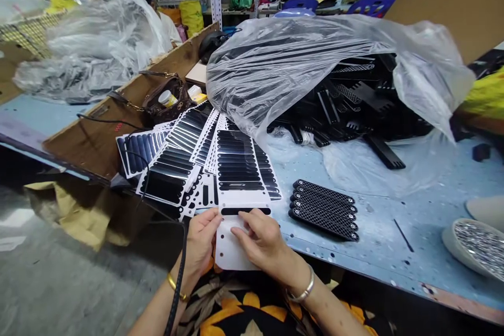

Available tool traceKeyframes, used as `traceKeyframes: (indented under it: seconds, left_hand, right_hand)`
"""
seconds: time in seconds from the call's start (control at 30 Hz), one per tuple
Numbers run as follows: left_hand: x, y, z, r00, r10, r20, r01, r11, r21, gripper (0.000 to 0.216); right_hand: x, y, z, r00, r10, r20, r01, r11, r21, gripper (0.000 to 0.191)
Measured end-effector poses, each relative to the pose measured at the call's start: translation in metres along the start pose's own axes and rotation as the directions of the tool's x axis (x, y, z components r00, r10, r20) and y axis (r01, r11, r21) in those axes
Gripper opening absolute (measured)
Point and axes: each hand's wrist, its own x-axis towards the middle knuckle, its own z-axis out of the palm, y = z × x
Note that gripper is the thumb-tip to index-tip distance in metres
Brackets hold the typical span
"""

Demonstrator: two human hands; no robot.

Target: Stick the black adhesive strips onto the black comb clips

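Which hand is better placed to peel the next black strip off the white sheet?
Probably the right hand: its fingertips lie on the white sheet just below the lowest black strip. The left hand pinches the sheet's left edge, steadying it.

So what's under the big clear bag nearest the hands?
A heap of black plastic parts, some mesh-patterned, spills out beneath the clear bag. Farther back the crumpled film hides what lies there.
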Motion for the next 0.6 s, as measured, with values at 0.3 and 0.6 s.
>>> traceKeyframes:
  seconds: [0.3,0.6]
  left_hand:
    - [0.011,0.002,0.013,0.980,0.140,0.143,-0.173,0.952,0.253,0.025]
    - [0.048,-0.002,-0.026,0.934,0.280,-0.222,-0.191,0.917,0.351,0.040]
  right_hand:
    - [0.015,0.013,0.009,0.978,0.204,-0.050,-0.196,0.972,0.131,0.018]
    - [-0.006,0.011,-0.060,0.910,0.373,-0.184,-0.304,0.899,0.316,0.020]
